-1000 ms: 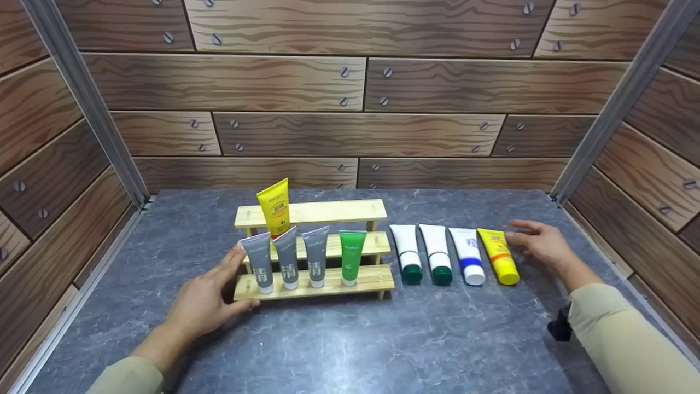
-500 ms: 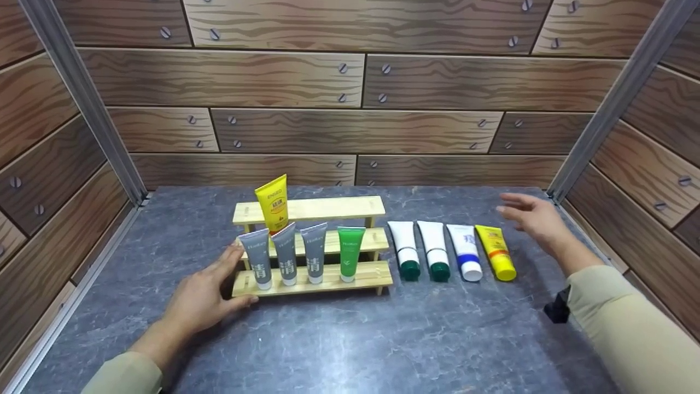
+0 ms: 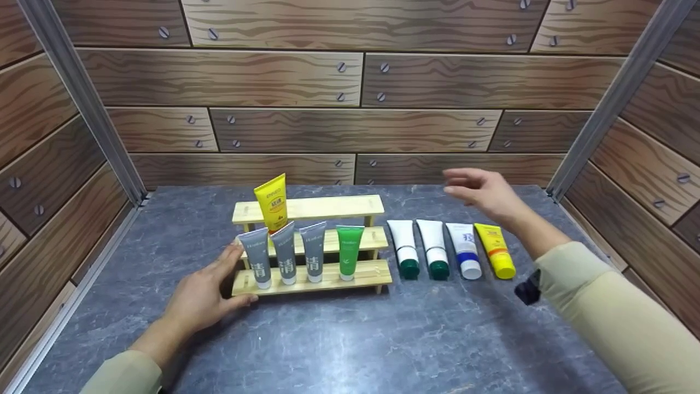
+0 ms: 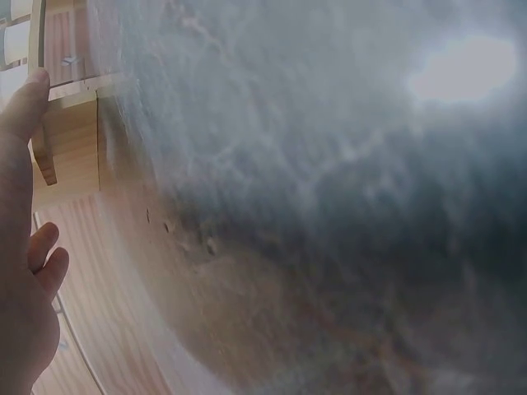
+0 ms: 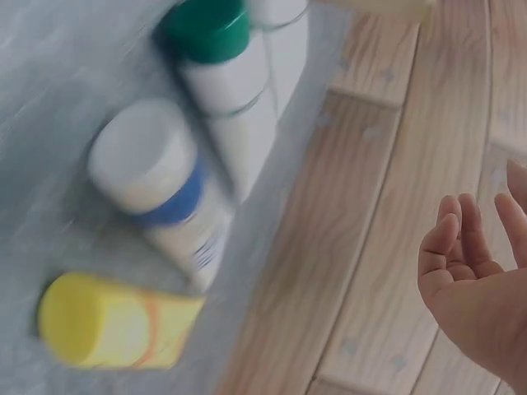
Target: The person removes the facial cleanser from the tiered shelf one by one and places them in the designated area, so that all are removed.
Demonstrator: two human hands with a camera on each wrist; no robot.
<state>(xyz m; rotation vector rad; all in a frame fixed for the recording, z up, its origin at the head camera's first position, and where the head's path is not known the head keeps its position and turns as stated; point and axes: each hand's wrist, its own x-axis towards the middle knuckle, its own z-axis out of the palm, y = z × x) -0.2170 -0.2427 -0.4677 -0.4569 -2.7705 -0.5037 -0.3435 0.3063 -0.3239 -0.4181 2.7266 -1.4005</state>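
Observation:
My left hand (image 3: 199, 298) holds the left end of a three-tier wooden rack (image 3: 328, 285), thumb at the front edge and fingers along the side. In the left wrist view the thumb (image 4: 29, 103) touches the rack's corner (image 4: 70, 136). Three grey tubes (image 3: 285, 256) and a green tube (image 3: 348, 251) stand cap-down on the lowest tier. Behind them a yellow tube (image 3: 272, 202) stands upright on the middle tier. My right hand (image 3: 486, 194), holding nothing, is raised above the table behind the lying tubes, fingers loosely bent.
Right of the rack lie two white tubes with green caps (image 3: 409, 268), a white tube with a blue band (image 3: 465, 249) and a yellow tube (image 3: 495, 249), in a row. Wood-patterned walls (image 3: 273, 131) with metal corner posts enclose the grey marbled table (image 3: 328, 350).
My right hand has left the yellow tube at the row's end, rising and moving left towards the rack. My left hand stays at the rack; the tubes keep their places.

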